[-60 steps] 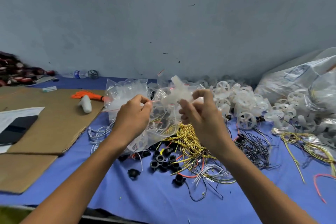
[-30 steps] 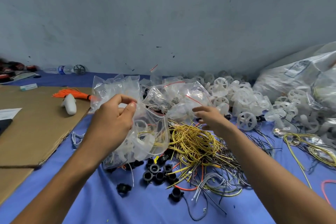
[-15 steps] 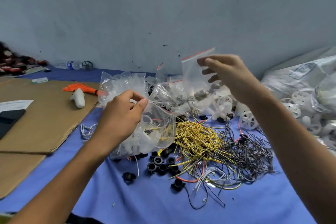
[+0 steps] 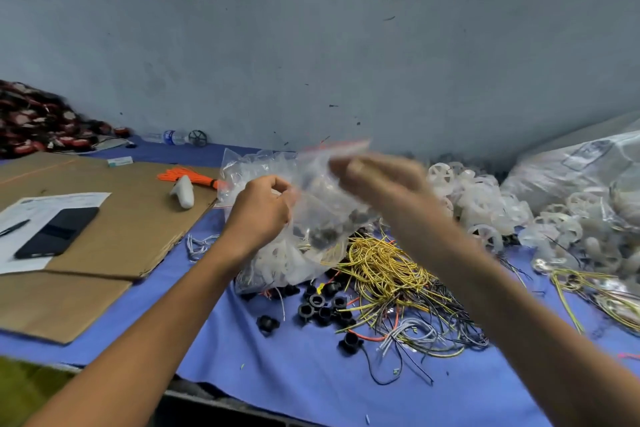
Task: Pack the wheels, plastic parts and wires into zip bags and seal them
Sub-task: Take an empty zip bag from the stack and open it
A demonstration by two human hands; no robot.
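The right hand [image 4: 377,180] has dropped from its raised position and swung left, bringing the empty zip bag [image 4: 332,152] close to the left hand [image 4: 261,215]. Motion blur hides whether its fingers pinch the bag. The left hand grips the top of a filled zip bag [image 4: 294,253] that sits on the worktop [image 4: 304,378], just left of the yellow wires [image 4: 381,260]. Black plastic parts [image 4: 322,308] lie nearer, white wheels [image 4: 478,198] far right.

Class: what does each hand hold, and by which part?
Left hand grips the filled zip bag by its top corner. Right hand, blurred, seems to pinch an empty zip bag near its red-striped mouth.
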